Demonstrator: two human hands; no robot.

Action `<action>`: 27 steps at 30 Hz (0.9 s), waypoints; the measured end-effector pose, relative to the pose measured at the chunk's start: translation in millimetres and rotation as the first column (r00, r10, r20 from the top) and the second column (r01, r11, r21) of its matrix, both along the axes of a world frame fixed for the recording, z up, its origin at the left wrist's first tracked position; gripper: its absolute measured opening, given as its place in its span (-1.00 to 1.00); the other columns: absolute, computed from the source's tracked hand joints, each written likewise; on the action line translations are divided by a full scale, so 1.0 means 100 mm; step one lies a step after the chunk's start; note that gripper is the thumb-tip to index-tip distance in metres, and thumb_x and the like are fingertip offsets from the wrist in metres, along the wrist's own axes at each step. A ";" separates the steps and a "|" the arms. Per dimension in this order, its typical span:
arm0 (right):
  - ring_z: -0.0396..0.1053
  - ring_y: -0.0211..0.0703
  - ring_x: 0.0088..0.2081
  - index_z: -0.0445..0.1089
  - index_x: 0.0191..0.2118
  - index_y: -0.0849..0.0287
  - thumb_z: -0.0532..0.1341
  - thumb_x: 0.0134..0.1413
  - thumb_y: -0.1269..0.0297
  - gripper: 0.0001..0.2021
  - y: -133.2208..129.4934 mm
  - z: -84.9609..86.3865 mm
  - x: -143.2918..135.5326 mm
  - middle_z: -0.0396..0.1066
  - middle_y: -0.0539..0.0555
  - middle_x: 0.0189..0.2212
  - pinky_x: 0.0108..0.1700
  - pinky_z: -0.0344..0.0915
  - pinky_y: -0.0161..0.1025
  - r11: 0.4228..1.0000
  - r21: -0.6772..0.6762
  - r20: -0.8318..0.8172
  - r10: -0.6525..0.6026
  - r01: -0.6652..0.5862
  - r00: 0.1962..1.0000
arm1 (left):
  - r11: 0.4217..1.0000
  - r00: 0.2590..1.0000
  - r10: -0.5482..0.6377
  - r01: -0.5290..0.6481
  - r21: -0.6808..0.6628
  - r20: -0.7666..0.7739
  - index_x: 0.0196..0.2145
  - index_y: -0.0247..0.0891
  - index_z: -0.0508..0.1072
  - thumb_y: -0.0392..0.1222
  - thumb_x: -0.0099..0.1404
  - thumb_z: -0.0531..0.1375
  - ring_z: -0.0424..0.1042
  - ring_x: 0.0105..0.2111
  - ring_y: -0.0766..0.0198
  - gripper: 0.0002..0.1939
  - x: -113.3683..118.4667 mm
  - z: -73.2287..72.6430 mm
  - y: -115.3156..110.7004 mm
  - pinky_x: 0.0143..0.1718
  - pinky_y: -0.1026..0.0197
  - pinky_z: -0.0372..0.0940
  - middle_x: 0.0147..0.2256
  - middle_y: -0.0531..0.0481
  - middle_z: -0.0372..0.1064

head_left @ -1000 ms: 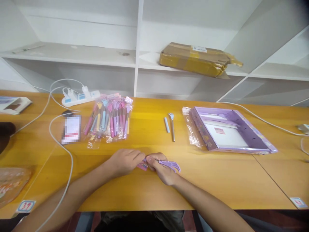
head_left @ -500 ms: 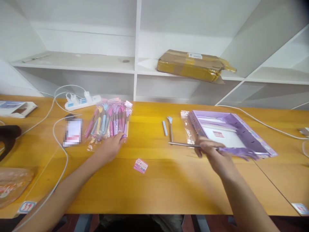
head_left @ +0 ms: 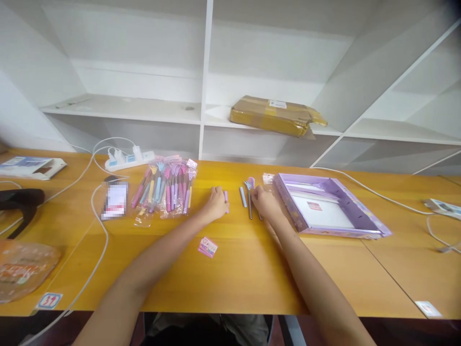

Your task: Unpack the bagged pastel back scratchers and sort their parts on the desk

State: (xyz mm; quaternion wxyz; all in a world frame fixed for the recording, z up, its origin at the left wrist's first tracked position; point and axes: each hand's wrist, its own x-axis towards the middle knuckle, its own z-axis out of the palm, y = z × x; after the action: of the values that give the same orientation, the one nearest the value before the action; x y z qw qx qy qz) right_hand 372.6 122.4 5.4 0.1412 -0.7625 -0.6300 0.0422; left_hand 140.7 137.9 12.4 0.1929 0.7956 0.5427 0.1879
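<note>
My left hand (head_left: 216,203) is closed around a short purple handle (head_left: 226,202), held upright at the table's middle. A light blue handle (head_left: 243,197) lies just right of it. Beside that lies a metal-rod back scratcher with a blue hand-shaped head (head_left: 248,184). My right hand (head_left: 265,202) is closed on a second back scratcher with a purple head (head_left: 251,181); its rod is partly covered by my fingers. To the left, several colourful back scratchers (head_left: 173,187) lie in clear wrappers. Small pink cards (head_left: 208,247) lie in front of my left hand.
A purple open box (head_left: 302,226) with white inserts stands right of my right hand. Behind are a power strip (head_left: 129,162) with cables and white shelving holding a taped carton (head_left: 275,115). A phone (head_left: 115,202) and an orange pouch (head_left: 27,271) lie at left.
My right hand has moved left from the box, bringing the purple back scratcher beside the blue one. My left hand has moved right, away from the wrapped pile, with the purple handle.
</note>
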 end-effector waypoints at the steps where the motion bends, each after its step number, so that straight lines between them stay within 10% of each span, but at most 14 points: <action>1: 0.51 0.00 -0.23 0.41 -0.05 0.24 0.13 0.45 0.24 -0.80 0.00 -0.04 0.00 0.58 0.31 -0.17 -0.19 0.24 -0.22 1.000 0.002 -0.006 0.009 -0.009 1.000 | 1.000 1.000 -0.004 0.004 0.024 0.002 0.19 -0.42 0.33 -0.33 0.36 0.25 0.47 0.14 0.03 -0.53 -0.04 0.01 -0.01 0.20 0.11 0.32 0.14 -0.36 0.35; 11: 0.50 0.08 -0.03 0.42 -0.02 0.16 0.06 0.46 0.21 -0.77 -0.08 -0.17 0.03 0.54 0.28 -0.02 -0.05 0.30 -0.16 0.990 0.101 -0.088 0.105 -0.096 0.991 | 0.959 0.973 0.152 -0.103 0.265 -0.172 0.04 -0.39 0.46 -0.23 0.43 0.21 0.30 0.19 -0.25 -0.72 -1.14 0.21 0.20 0.25 -0.20 0.21 0.07 -0.39 0.34; 20: 0.50 0.04 -0.17 0.41 -0.03 0.16 0.09 0.37 0.21 -0.78 -0.10 0.02 0.01 0.47 0.29 0.05 -0.03 0.36 -0.07 0.961 0.262 -0.149 0.134 -0.091 0.980 | 0.960 0.925 0.243 -0.185 0.211 -0.293 0.12 -0.42 0.33 -0.32 0.42 0.17 0.54 -0.08 -0.03 -0.66 -1.15 0.11 0.28 -0.05 0.04 0.39 0.03 -0.35 0.39; 27: 0.47 -0.07 -0.27 0.39 -0.06 0.15 0.13 0.36 0.16 -0.79 -0.42 0.28 -0.37 0.53 0.20 -0.11 -0.17 0.35 -0.14 0.940 0.300 -0.357 0.266 -0.160 0.895 | 0.990 0.977 0.084 -0.059 0.128 -0.197 0.11 -0.35 0.37 -0.48 0.36 0.10 0.52 -0.08 0.04 -0.62 -1.17 0.26 0.01 -0.04 0.09 0.40 0.06 -0.29 0.37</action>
State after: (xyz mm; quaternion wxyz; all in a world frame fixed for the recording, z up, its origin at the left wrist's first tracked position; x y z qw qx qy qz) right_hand 335.8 80.0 33.2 0.3590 -0.6385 -0.6691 0.1255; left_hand 23.8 138.7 38.1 0.0809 0.8007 0.5755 0.1457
